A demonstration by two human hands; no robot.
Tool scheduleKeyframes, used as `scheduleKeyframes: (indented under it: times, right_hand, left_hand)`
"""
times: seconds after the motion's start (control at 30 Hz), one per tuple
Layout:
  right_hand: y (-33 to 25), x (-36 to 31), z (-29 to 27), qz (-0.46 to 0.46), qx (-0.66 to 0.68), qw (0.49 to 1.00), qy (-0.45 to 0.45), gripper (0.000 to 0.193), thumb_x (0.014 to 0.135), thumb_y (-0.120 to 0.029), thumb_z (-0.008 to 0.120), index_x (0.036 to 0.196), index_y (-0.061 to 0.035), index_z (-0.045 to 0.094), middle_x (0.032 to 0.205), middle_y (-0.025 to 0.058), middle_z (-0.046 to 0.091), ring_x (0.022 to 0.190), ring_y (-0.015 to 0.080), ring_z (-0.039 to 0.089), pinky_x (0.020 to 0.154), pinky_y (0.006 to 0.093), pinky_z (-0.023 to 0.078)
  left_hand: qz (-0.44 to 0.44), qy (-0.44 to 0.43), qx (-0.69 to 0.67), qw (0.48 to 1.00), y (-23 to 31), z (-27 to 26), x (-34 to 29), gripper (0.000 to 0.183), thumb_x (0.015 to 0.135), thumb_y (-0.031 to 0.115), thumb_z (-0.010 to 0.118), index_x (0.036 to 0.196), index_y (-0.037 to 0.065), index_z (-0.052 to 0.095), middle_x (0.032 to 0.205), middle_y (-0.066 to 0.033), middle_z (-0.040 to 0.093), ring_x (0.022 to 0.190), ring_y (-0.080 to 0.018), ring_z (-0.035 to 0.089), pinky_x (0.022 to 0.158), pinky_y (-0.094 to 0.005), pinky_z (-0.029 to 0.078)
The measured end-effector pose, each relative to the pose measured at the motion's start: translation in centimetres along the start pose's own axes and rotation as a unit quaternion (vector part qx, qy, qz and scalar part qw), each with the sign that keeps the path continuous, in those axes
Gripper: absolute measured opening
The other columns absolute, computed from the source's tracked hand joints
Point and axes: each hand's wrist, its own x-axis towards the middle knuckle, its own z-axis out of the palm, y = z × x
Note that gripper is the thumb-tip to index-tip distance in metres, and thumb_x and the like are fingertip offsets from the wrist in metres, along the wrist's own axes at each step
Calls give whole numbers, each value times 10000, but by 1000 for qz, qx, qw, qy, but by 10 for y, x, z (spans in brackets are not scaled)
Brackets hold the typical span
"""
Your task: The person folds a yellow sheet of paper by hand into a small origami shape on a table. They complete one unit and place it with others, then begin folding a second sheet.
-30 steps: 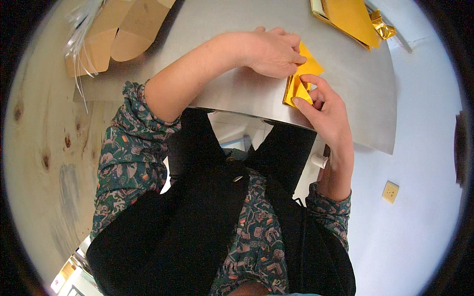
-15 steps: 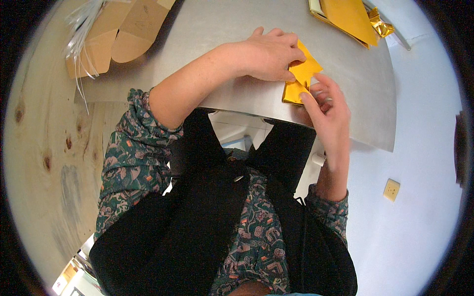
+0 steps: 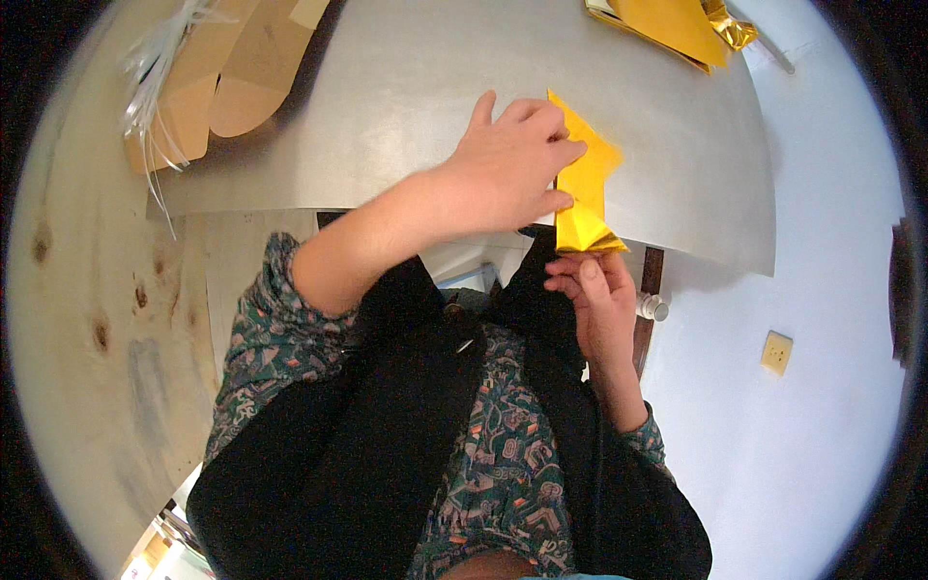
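Note:
A folded piece of shiny gold paper [image 3: 586,174] lies at the near edge of the metal table, its near end flared and sticking out past that edge. My left hand [image 3: 512,159] holds it down from the left, thumb and bent fingers on its left side, one finger raised. Just below the flared end is my right hand [image 3: 604,304], palm side partly up. Its fingers are half curled and apart, the fingertips close against the paper's near edge; part of them is hidden there.
A stack of gold paper sheets [image 3: 667,29] lies at the table's far right, beside a crumpled gold piece [image 3: 735,31]. At the far left stands an open cardboard box [image 3: 256,82] with pale plastic strands [image 3: 145,106] hanging over it. A wall with an outlet [image 3: 776,353] rises on the right.
The gold paper has come nearer to me, and its near end now flares over the table edge. My right hand has dropped from the paper's right side to below its near end.

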Motion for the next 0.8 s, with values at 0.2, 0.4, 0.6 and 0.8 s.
scheduleKeyframes:
  times: [0.2,0.4,0.6,0.8]
  right_hand:
    - [2,11,-1,-45,-39,998,26,322,1010,-135,684,1270,34,600,1106,89,703,964,162,698,838,330,604]
    - [-29,16,-10,-121,-67,990,-12,233,987,-91,710,1186,11,646,1077,25,701,950,75,639,866,236,522]
    - [-52,23,-8,-137,-136,978,-75,250,986,-131,723,1184,0,646,1043,17,691,916,67,620,816,231,516]
    - [-53,29,-9,-135,-102,984,-59,259,1019,-197,701,1179,2,660,1017,20,692,876,75,632,773,242,536]
  left_hand:
    - [-27,66,-49,996,23,10,-25,615,837,337,806,1374,104,615,1351,-127,565,1382,-345,458,1136,-609,345]
    - [-162,152,-224,949,41,3,-24,634,886,289,821,1390,25,541,1262,-181,603,959,-223,684,797,-350,568]
    - [-224,7,-624,749,31,-1,-23,487,931,261,813,1237,-50,596,940,-113,724,678,-138,706,581,-251,548]
    - [-247,27,-709,660,26,8,-25,216,1005,199,727,1025,-7,664,839,-80,731,718,-141,744,592,-243,605]
